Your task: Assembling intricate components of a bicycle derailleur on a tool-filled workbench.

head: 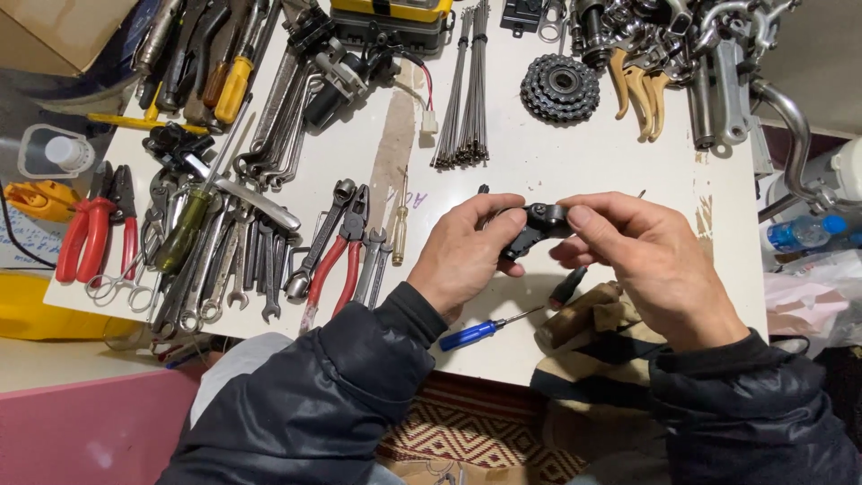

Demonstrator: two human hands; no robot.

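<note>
Brown cardboard box (pixel 56 31) top left; blue-labelled bottle (pixel 802 233) right.

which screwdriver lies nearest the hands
The blue-handled screwdriver, at the table's near edge just below the left hand; the yellow-handled screwdriver lies far off among the wrenches.

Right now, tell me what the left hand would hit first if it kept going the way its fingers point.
The left hand points right, so it would first meet the right hand, which shares its grip on the small black part. Depth is unclear.

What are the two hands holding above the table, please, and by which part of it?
Both hands hold one small black brake-lever part: the left hand pinches its left end, and the right hand grips its round clamp end.
</note>
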